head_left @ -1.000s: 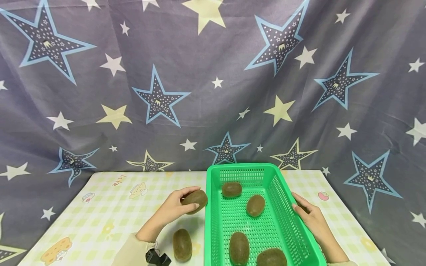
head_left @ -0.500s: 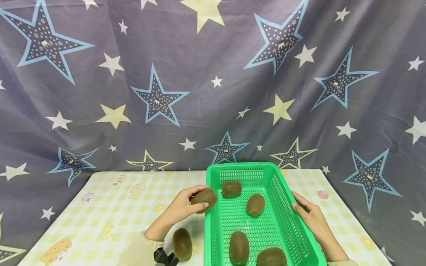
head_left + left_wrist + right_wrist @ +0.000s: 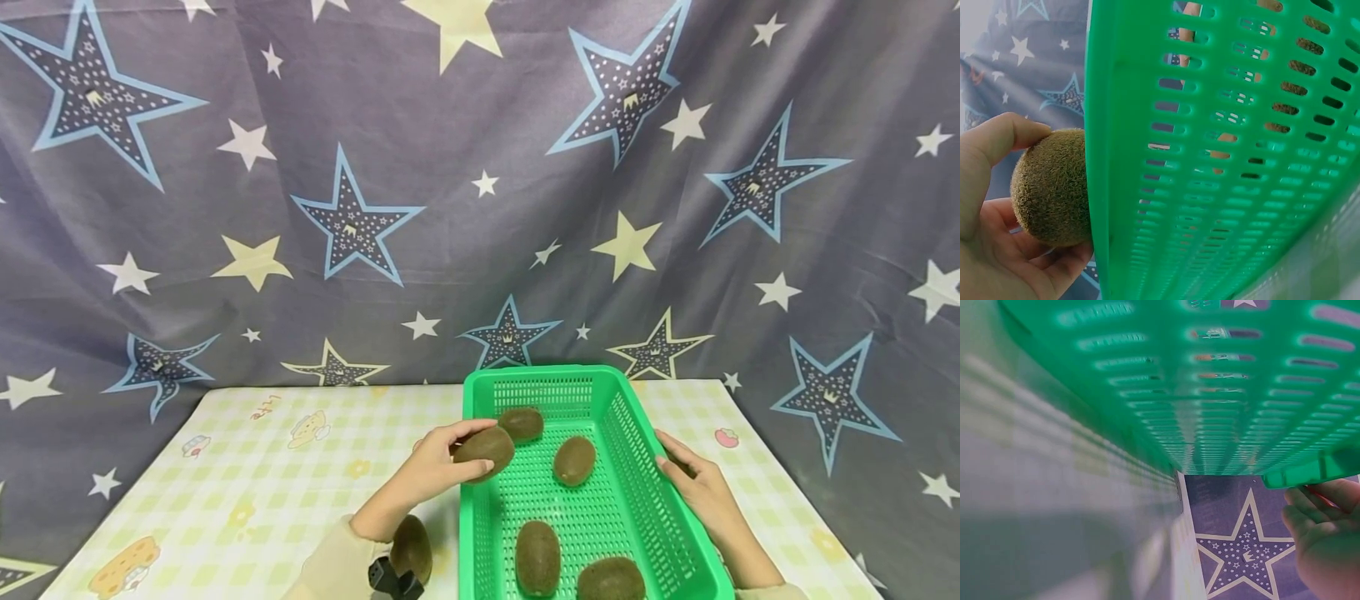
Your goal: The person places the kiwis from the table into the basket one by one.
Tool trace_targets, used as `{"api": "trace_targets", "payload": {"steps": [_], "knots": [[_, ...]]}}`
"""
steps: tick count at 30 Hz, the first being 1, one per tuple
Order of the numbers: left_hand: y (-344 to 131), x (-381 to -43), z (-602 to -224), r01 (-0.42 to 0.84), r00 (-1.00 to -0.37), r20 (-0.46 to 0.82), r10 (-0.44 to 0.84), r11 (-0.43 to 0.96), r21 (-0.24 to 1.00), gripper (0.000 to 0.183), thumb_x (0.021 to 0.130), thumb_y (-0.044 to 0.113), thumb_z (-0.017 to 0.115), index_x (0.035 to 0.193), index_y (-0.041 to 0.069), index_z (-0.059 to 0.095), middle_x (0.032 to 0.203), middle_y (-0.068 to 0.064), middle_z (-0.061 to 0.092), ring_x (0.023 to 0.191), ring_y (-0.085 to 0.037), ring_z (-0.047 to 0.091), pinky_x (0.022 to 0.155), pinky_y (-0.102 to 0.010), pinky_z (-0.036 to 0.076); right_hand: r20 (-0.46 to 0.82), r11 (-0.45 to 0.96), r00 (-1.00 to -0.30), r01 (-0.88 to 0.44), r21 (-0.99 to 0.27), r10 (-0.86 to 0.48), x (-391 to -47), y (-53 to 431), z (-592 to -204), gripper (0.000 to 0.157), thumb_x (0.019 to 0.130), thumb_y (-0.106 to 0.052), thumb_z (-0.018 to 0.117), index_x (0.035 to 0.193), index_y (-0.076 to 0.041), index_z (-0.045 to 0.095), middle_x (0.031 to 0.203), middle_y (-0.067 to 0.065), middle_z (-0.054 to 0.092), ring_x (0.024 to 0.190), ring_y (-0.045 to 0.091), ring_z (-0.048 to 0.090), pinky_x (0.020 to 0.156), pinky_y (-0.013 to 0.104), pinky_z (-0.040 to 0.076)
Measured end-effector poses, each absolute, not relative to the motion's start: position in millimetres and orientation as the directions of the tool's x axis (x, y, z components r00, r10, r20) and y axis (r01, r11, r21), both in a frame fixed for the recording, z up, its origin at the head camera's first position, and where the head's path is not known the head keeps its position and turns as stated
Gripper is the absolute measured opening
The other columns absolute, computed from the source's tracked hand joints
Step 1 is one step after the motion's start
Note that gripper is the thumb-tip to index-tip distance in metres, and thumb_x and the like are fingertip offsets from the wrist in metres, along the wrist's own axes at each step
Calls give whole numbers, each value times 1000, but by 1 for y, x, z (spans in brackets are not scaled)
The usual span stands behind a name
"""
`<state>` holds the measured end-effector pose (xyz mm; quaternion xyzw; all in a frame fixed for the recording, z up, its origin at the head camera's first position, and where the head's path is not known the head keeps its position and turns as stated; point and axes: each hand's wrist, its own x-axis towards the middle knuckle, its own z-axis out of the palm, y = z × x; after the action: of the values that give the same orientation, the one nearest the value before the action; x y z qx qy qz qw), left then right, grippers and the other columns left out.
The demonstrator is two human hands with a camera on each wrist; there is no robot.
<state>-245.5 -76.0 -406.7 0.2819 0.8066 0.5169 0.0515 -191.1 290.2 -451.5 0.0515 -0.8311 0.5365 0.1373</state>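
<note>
My left hand grips a brown fuzzy kiwi between thumb and fingers, over the left rim of a green plastic basket. In the left wrist view the held kiwi shows beside the basket's outer wall, partly covered by its rim. My right hand holds the basket's right rim, thumb on the edge; its fingers reach under the rim in the right wrist view. Several kiwis lie inside the basket, among them one at the back and one in the middle.
Another kiwi lies on the table left of the basket, partly hidden by my left wrist and its black strap device. A checkered cloth covers the table. Behind it hangs a grey star-patterned curtain.
My left hand has carried the kiwi rightward, from beside the basket's left wall to over its rim. The right hand and the basket stay in place.
</note>
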Motion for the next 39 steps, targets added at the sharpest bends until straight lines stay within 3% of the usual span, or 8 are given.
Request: {"api": "trace_targets", "payload": {"steps": [8, 15, 17, 23, 26, 32, 37, 39], "knots": [[-67, -248, -407, 402, -803, 227, 551, 221, 889, 49, 85, 16, 70, 131, 15, 56, 116, -8, 63, 84, -14, 60, 73, -29, 49, 276, 416, -960, -230, -880, 53, -189, 290, -450, 45, 98, -17, 51, 137, 5, 44, 141, 25, 39, 110, -15, 38, 83, 4, 38], [-59, -248, -407, 415, -780, 255, 572, 166, 894, 49, 84, 14, 70, 131, 9, 56, 116, -13, 61, 83, -15, 59, 71, -27, 50, 260, 440, -964, -212, -873, 51, -189, 290, -448, 46, 99, -18, 50, 138, 4, 43, 142, 23, 39, 126, 37, 36, 83, 4, 37], [-57, -248, -406, 423, -776, 262, 573, 166, 891, 50, 83, 14, 71, 130, 9, 56, 116, -13, 61, 82, -15, 59, 70, -26, 50, 259, 444, -964, -208, -871, 56, -190, 290, -448, 46, 99, -18, 50, 138, 4, 43, 142, 23, 40, 126, 33, 38, 83, 4, 37], [-54, -248, -408, 444, -762, 271, 588, 169, 880, 51, 82, 14, 72, 130, 7, 56, 115, -13, 61, 81, -12, 58, 70, -26, 49, 265, 428, -962, -216, -878, 59, -189, 290, -450, 46, 98, -18, 51, 138, 4, 44, 141, 23, 40, 110, -14, 38, 83, 5, 38], [-53, -249, -411, 457, -758, 266, 596, 194, 868, 52, 81, 14, 73, 130, 7, 56, 115, -12, 61, 80, -9, 56, 71, -25, 48, 267, 415, -962, -220, -883, 57, -189, 289, -451, 46, 98, -18, 51, 137, 5, 44, 142, 24, 39, 106, -19, 37, 83, 5, 38], [-51, -243, -406, 461, -757, 255, 602, 216, 860, 51, 80, 9, 73, 128, 4, 57, 115, -14, 62, 80, -8, 56, 72, -25, 48, 260, 424, -964, -213, -880, 56, -189, 289, -451, 46, 98, -18, 51, 138, 3, 44, 142, 23, 39, 111, -13, 38, 83, 5, 38], [-51, -231, -387, 450, -756, 246, 606, 209, 868, 51, 79, 4, 72, 127, 0, 57, 118, -18, 60, 83, -11, 56, 74, -25, 47, 246, 439, -968, -198, -877, 55, -189, 290, -449, 46, 99, -19, 49, 139, 2, 42, 143, 22, 39, 126, 26, 40, 83, 6, 38], [-51, -229, -385, 444, -762, 239, 602, 216, 870, 52, 78, 3, 72, 128, 0, 56, 120, -18, 59, 85, -13, 57, 75, -25, 47, 245, 439, -968, -198, -876, 54, -189, 290, -449, 46, 99, -19, 49, 139, 2, 42, 143, 22, 38, 126, 30, 39, 83, 6, 38]]}}
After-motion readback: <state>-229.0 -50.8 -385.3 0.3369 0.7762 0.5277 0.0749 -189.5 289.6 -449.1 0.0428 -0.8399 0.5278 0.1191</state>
